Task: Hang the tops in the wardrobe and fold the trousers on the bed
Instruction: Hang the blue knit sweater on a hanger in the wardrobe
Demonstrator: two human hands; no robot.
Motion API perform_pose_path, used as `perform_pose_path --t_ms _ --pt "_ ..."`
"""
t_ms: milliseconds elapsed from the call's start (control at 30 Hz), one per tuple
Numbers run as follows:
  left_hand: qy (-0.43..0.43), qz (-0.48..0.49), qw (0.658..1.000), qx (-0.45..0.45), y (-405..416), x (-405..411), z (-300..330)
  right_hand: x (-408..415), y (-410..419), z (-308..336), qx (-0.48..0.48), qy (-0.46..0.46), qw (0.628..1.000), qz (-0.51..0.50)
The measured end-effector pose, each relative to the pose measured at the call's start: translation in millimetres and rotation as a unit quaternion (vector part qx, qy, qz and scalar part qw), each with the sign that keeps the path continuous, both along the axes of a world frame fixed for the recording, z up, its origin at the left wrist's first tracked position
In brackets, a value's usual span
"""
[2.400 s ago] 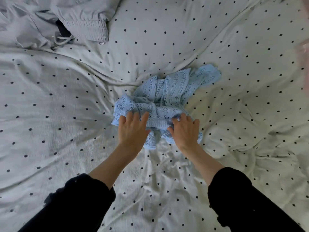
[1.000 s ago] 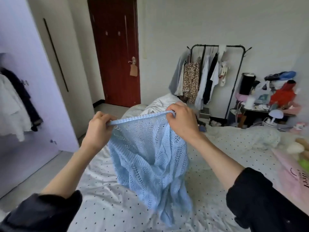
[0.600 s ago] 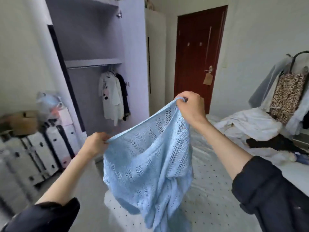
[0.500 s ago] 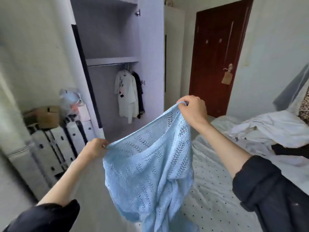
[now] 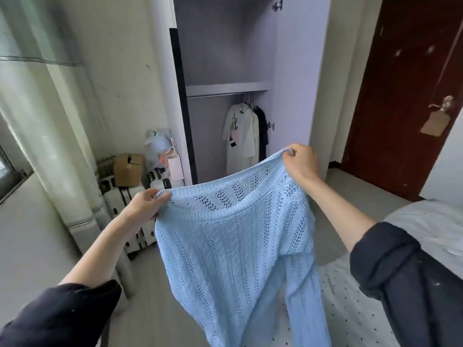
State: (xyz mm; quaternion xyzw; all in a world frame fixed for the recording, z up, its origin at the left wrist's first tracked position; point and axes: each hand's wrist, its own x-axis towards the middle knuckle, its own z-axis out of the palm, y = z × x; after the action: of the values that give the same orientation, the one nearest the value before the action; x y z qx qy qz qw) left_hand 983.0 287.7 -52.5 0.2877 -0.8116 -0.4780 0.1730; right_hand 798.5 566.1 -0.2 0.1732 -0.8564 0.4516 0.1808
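Two hands hold up a light blue knitted top (image 5: pixel 233 249).
The left hand (image 5: pixel 145 206) and right hand (image 5: pixel 300 162) pinch its neckline before the open pale purple wardrobe (image 5: pixel 225 58).

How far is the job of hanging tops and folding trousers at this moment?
Done: a few tops already hang on the wardrobe rail. In hand: the left hand and right hand hold up the blue knit top, not yet on a hanger. Left: hanging it; no trousers in view.
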Motion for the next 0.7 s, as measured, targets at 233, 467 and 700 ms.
perform_pose_path --t_ms 233,467,700 --pt "-0.083 -0.070 0.986 -0.125 -74.2 -68.0 -13.2 -80.2 -63.2 -6.4 0.066 -0.002 0.996 -0.054" --pt "-0.132 -0.081 0.976 -0.150 -139.5 -165.2 -43.9 -147.4 -128.2 -42.1 0.137 -0.023 0.980 -0.139" --pt "-0.145 -0.206 0.968 -0.015 -194.8 -255.0 -55.5 -225.1 -191.1 -64.9 0.036 -0.146 0.962 -0.227"
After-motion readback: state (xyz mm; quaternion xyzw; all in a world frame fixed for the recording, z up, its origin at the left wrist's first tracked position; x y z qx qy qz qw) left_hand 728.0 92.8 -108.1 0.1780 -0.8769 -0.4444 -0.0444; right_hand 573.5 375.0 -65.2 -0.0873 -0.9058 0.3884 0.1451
